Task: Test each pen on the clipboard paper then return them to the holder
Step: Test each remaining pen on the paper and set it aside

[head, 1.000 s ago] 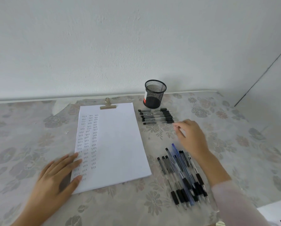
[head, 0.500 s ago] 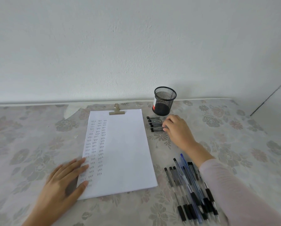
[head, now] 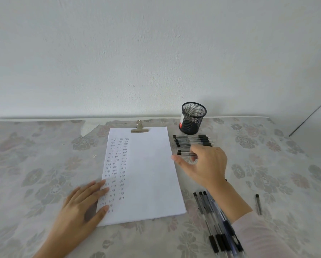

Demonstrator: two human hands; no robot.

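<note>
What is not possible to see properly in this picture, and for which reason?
Head view only:
- the marks on the paper: too small to read.
- the left hand: blurred, finger outlines unclear.
- the pen bunch: partly under the right forearm and cut off by the bottom edge; count unknown.
- the holder: dark mesh hides its inside.
- the pen pinched by the right hand: one end hidden inside the grip.
</note>
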